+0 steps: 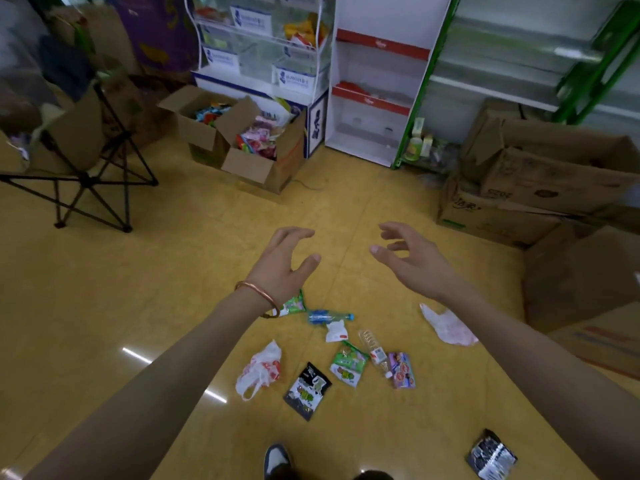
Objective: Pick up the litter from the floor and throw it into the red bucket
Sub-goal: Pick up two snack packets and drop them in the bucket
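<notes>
While well beyond litter [348, 363], boxes [540, 188], chair [86, 161].

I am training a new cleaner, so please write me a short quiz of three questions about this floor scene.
1. True or false: the left hand holds litter.
2. What lies between the green snack packet and the purple packet? A) clear plastic bottle B) drink can C) paper cup
3. Is the red bucket visible in this view?
Key: 1 false; 2 A; 3 no.
</notes>
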A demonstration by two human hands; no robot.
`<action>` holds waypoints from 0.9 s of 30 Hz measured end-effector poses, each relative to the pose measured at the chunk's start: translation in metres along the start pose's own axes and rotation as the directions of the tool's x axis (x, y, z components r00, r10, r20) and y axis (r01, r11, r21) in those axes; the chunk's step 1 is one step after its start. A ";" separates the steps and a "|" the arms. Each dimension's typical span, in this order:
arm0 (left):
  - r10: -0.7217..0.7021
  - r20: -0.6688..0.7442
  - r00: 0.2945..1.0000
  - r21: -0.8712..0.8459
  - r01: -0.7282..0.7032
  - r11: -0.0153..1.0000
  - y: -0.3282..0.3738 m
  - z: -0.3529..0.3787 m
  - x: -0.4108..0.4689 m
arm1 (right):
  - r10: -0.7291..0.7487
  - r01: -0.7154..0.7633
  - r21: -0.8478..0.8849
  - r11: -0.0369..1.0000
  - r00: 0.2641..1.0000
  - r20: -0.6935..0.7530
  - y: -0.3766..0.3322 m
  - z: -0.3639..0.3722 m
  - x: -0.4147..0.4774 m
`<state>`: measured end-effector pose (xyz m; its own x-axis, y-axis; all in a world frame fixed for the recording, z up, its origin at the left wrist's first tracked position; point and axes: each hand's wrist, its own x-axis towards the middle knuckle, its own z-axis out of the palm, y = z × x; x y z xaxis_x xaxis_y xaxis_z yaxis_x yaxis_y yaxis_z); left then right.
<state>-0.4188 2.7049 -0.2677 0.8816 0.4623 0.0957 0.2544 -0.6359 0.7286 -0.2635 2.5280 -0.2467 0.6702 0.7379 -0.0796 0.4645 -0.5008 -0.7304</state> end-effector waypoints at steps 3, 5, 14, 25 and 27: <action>-0.008 -0.011 1.000 -0.010 0.007 1.000 0.001 0.009 0.015 | -0.008 0.008 0.012 1.000 1.000 -0.010 0.008 -0.009 0.021; -0.023 -0.039 0.999 -0.004 0.023 1.000 0.002 0.015 0.024 | -0.027 0.027 0.019 0.999 1.000 0.003 0.014 -0.013 0.038; -0.220 -0.270 0.937 -0.019 0.223 0.975 -0.004 0.073 0.031 | -0.132 0.107 0.149 0.983 0.977 0.165 0.064 -0.003 0.090; -0.359 -0.237 0.903 -0.042 0.360 0.932 -0.094 0.176 0.010 | -0.100 0.082 0.062 0.995 0.915 0.391 0.175 0.092 0.101; -0.380 -0.213 0.900 -0.038 0.381 0.924 -0.126 0.202 0.008 | -0.093 0.084 0.040 0.996 0.909 0.406 0.203 0.122 0.108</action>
<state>-0.3640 2.6638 -0.4959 0.6118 0.7897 -0.0462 0.5557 -0.3875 0.7356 -0.1669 2.5612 -0.4866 0.3313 0.9012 -0.2795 0.4956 -0.4182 -0.7612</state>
